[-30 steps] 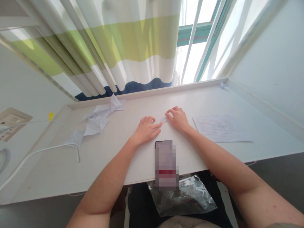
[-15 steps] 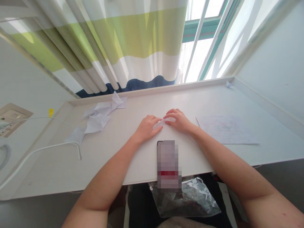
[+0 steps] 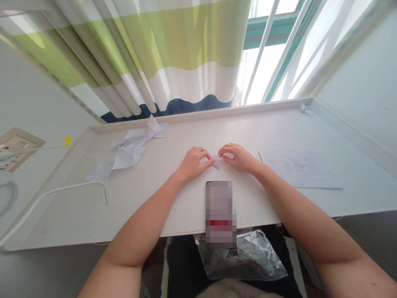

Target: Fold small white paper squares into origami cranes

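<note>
A small piece of folded white paper (image 3: 215,162) is at the middle of the white desk (image 3: 186,207). My left hand (image 3: 195,162) pinches its left side between thumb and fingertips. On the other side, my right hand (image 3: 235,158) is curled with its thumb and fingertips close to the paper's upper right; whether they touch it is too small to tell. Nearer to me lies a phone (image 3: 218,211) with a blurred screen, reaching the desk's front edge.
Several folded white papers (image 3: 127,156) lie at the left, near a white cable (image 3: 74,185). Written sheets (image 3: 300,169) are at the right, and a small folded paper (image 3: 304,107) sits in the far right corner. A clear plastic bag (image 3: 248,258) rests on the lap.
The small paper now shows a point toward me, below the fingertips. My right hand has moved slightly right, away from my left hand. The view has shifted a little.
</note>
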Motion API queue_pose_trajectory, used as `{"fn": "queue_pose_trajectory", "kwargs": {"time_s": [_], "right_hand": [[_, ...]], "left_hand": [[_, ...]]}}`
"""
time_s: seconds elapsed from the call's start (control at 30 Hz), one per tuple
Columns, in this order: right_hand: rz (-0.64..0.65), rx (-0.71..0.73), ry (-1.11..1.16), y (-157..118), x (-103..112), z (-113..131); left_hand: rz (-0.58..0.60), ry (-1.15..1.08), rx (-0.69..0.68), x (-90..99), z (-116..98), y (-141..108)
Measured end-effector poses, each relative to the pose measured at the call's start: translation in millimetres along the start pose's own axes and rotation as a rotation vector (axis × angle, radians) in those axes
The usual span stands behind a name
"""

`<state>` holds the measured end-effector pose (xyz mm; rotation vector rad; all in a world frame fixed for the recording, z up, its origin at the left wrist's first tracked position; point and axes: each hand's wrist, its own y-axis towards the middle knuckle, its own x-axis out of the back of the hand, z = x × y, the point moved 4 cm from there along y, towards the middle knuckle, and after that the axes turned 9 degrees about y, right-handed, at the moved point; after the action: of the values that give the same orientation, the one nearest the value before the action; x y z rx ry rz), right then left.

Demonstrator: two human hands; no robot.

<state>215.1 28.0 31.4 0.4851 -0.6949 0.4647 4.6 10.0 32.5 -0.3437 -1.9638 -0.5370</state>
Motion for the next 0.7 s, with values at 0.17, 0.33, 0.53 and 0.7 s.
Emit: {"fn": "queue_pose_trajectory", "kwargs": {"time_s": [0.17, 0.33, 0.53, 0.7], "right_hand": [[-0.057, -0.07, -0.041, -1, -3, 12], [0.005, -0.047, -0.039, 0, -11, 13], [0.044, -0.088, -0.05, -3, -15, 2], [0.048, -0.096, -0.058, -4, -21, 2]], "left_hand": [[-0.002, -0.018, 0.018, -1.0, 0, 1], [0.017, -0.013, 0.021, 1.2, -4, -1], [0.038, -0.032, 0.065, -0.5, 0, -2], [0.08, -0.022, 0.109, -3.4, 0, -3]]}}
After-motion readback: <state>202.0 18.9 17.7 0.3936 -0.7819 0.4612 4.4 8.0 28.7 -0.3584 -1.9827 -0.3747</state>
